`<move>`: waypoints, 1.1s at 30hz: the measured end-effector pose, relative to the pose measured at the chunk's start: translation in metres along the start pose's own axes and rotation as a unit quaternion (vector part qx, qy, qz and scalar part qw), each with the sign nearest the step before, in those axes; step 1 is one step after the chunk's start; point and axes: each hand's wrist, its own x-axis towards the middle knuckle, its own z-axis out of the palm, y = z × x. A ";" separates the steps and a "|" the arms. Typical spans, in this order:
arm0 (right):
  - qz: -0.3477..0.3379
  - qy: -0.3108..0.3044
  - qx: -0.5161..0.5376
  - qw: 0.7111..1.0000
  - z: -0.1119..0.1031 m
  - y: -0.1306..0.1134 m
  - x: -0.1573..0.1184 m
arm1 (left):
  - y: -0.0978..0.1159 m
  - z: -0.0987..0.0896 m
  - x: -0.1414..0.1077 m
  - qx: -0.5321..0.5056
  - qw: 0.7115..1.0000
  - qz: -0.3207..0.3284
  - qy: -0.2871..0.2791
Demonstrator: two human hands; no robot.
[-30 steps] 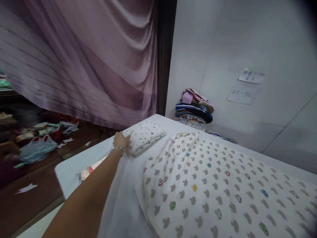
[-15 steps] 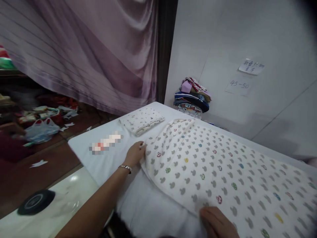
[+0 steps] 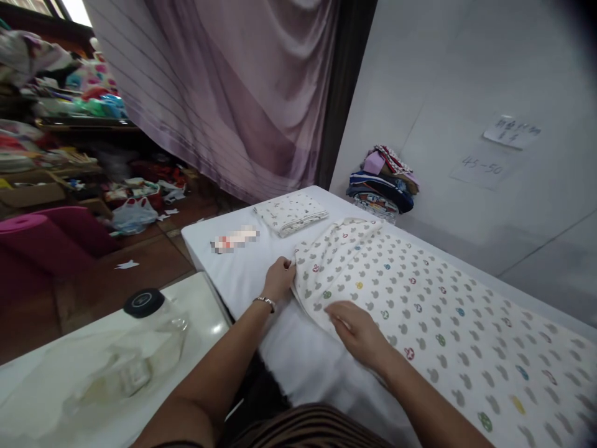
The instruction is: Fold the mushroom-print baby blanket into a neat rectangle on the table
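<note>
Pinching the spread-out cloth [image 3: 420, 292] by its edge, left hand [image 3: 278, 278]; right hand [image 3: 358, 331], grip loosely parted over it

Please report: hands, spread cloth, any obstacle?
Left hand at edge of spread cloth, right hand over near side. Cloth rumpled at left. Folded cloth apart, seemingly no obstacle.

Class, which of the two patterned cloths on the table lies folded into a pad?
The small-print cloth beyond the left hand; the grey-print cloth is mostly spread out.
</note>
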 end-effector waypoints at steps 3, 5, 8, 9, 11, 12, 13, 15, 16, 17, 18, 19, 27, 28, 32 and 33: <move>0.009 0.051 0.021 0.998 0.014 0.003 0.058 | -0.002 0.014 -0.002 -0.162 0.986 -0.005 0.045; 0.032 0.070 0.014 0.997 0.026 0.007 0.096 | -0.006 0.020 -0.001 -0.255 0.965 -0.030 0.047; 0.074 0.055 -0.044 0.995 0.042 0.013 0.144 | -0.011 0.025 0.004 -0.340 0.939 -0.048 0.029; 0.093 0.043 -0.072 0.992 0.047 0.016 0.156 | -0.013 0.025 0.005 -0.366 0.929 -0.045 0.016; 0.147 0.017 -0.121 0.982 0.056 0.025 0.172 | -0.016 0.027 0.007 -0.422 0.905 -0.043 -0.010; 0.181 0.002 -0.135 0.974 0.059 0.030 0.176 | -0.017 0.027 0.007 -0.440 0.897 -0.043 -0.019; 0.214 -0.015 -0.139 0.967 0.061 0.036 0.178 | -0.018 0.028 0.008 -0.447 0.893 -0.041 -0.022; 0.263 -0.042 -0.120 0.957 0.064 0.049 0.175 | -0.018 0.028 0.008 -0.424 0.905 -0.031 -0.022; 0.276 -0.044 -0.093 0.956 0.065 0.056 0.172 | -0.018 0.028 0.008 -0.403 0.915 -0.020 -0.024; 0.287 -0.036 -0.053 0.956 0.064 0.062 0.167 | -0.017 0.027 0.007 -0.376 0.926 -0.003 -0.029; 0.297 -0.013 0.005 0.955 0.063 0.067 0.161 | -0.016 0.026 0.006 -0.345 0.938 0.020 -0.036; 0.306 0.023 0.083 0.948 0.062 0.072 0.155 | -0.014 0.024 0.004 -0.314 0.947 0.051 -0.044; 0.339 0.222 0.560 0.722 0.037 0.084 0.083 | 0.002 0.009 -0.022 -0.095 0.907 0.328 -0.244; 0.350 0.212 0.560 0.720 0.034 0.084 0.074 | 0.004 0.008 -0.023 -0.086 0.906 0.322 -0.261; 0.370 0.213 0.563 0.707 0.021 0.081 0.051 | 0.010 0.009 -0.024 -0.092 0.932 0.254 -0.242; 0.378 0.220 0.568 0.697 0.018 0.080 0.049 | 0.012 0.010 -0.024 -0.088 0.939 0.238 -0.231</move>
